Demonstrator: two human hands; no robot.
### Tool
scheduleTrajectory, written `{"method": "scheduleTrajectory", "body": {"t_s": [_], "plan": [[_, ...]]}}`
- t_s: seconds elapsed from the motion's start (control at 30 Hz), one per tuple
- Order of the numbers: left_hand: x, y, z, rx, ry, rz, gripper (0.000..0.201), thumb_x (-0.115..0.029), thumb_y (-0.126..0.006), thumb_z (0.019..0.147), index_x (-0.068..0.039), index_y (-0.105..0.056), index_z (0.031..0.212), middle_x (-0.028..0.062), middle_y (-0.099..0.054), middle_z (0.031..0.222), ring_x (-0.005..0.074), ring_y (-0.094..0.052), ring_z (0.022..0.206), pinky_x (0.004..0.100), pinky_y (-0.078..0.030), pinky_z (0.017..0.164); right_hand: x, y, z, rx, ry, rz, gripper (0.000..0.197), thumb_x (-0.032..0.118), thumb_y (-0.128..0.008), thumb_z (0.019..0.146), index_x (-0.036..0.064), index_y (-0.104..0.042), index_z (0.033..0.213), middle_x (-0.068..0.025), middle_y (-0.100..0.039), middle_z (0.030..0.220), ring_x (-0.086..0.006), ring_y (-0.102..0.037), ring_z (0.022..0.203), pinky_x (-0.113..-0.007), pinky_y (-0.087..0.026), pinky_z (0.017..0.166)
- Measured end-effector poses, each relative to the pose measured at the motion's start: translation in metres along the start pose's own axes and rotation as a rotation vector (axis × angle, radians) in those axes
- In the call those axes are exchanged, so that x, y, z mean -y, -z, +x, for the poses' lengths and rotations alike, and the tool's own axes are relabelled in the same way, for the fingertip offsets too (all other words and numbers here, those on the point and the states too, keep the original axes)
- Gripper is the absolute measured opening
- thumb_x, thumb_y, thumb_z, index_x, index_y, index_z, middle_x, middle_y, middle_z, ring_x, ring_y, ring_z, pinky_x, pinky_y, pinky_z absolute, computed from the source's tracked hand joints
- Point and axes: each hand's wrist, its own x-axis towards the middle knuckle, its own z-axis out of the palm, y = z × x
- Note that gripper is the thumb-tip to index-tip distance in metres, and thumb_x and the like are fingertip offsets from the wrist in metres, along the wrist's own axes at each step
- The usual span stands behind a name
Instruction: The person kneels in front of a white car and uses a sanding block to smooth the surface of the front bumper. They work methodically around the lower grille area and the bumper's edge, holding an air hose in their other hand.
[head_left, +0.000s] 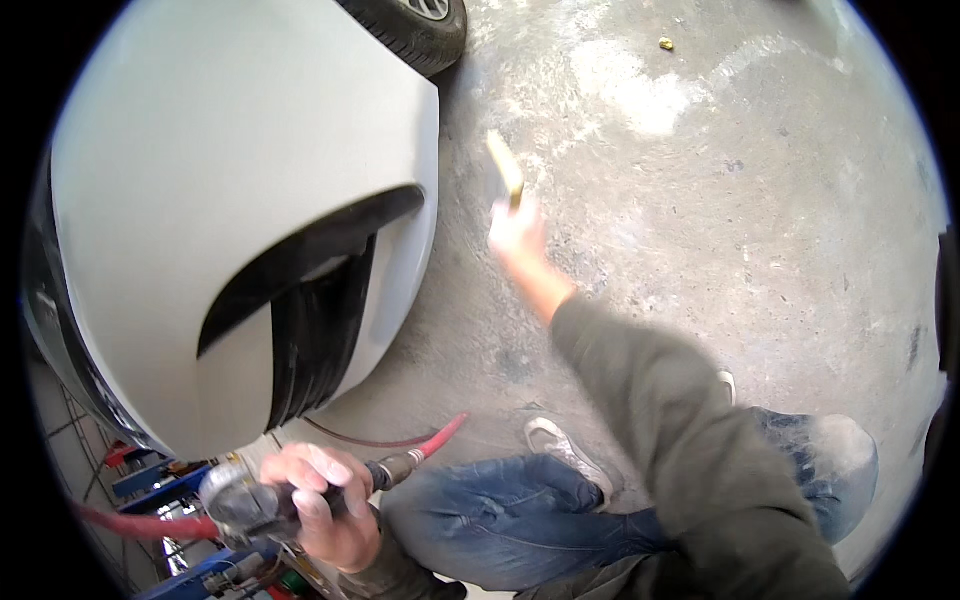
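My left hand (335, 515), low at the left, is closed round an air sander (240, 505), dark with a rounded head. A metal coupling (395, 467) joins its handle to a red air hose (443, 436). Out in front, my right hand (520, 235) reaches over the floor beside the car and grips a thin, bent yellow sheet (508, 168). Motion blurs that hand and the sheet, so its exact kind is unclear. Left of my hands is a pale car bumper (250, 130) with a black curved vent (310, 265).
A car wheel (425, 35) stands at the far end of the bumper. On the concrete floor (700, 230) lies a small crumpled yellow scrap (666, 44). Blue racks (165, 480) and a thick red hose (150, 523) are at the lower left. My jeans and shoe (565, 455) show below.
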Motion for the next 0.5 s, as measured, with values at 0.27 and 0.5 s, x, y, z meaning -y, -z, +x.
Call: {"method": "scheduleTrajectory", "body": {"t_s": [0.27, 0.5], "plan": [[0.034, -0.047, 0.012, -0.128, 0.013, 0.093, 0.027, -0.027, -0.06, 0.098, -0.007, -0.043, 0.09, 0.0082, -0.055, 0.085, 0.0103, -0.043, 0.042, 0.0261, -0.037, 0.042, -0.036, -0.096, -0.056, 0.097, -0.237, 0.547, 0.055, 0.036, -0.049, 0.103, -0.0037, -0.047, 0.141, -0.0245, -0.058, 0.134, -0.0354, -0.057, 0.124, -0.038, -0.044, 0.102], [0.026, -0.063, 0.03, -0.136, 0.017, 0.147, 0.021, -0.024, -0.054, 0.102, -0.009, -0.042, 0.092, 0.0039, -0.052, 0.084, 0.006, -0.039, 0.045, 0.0231, -0.034, 0.046, 0.019, -0.091, 0.077, 0.108, -0.131, 0.713, 0.071, 0.053, -0.043, 0.102, -0.0124, -0.058, 0.124, -0.0257, -0.068, 0.111, -0.0321, -0.063, 0.108, -0.04, -0.045, 0.095]]}}
